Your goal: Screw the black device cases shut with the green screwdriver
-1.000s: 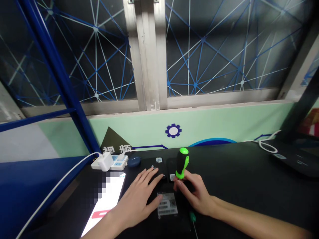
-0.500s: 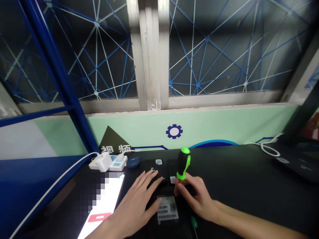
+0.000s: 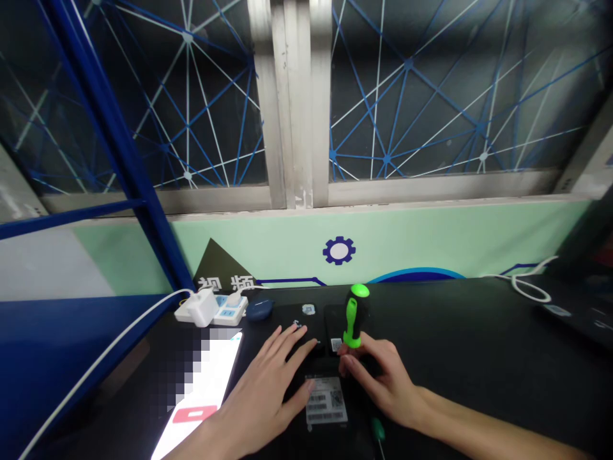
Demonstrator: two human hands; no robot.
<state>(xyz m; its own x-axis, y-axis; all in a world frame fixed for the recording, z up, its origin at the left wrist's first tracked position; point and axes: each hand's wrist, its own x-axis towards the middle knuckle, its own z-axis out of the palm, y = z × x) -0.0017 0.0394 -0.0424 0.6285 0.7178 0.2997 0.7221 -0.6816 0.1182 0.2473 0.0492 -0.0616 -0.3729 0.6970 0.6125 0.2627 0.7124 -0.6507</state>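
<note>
My right hand (image 3: pixel 383 370) pinches a screwdriver (image 3: pixel 354 316) with a black and bright green handle. The handle stands nearly upright above the fingers, and its tip is hidden by the hand. My left hand (image 3: pixel 272 383) lies palm down with fingers spread. Its fingertips rest over a dark flat object, and its thumb touches the edge of a white printed label (image 3: pixel 326 400) on a black surface. What exactly these black pieces are I cannot tell. A second screwdriver with a dark green handle (image 3: pixel 378 429) lies just below my right hand.
A lit phone (image 3: pixel 211 390) lies left of my left hand. Behind it are a white power strip (image 3: pixel 232 309) with a plugged-in charger (image 3: pixel 203 306) and a small dark blue case (image 3: pixel 259 310). A white cable (image 3: pixel 531 291) and a black device (image 3: pixel 575 319) are at far right.
The screwdriver handle has turned in my right hand: its green stripe has gone from the right side to the front left. My left hand stays put. The view has shifted slightly.
</note>
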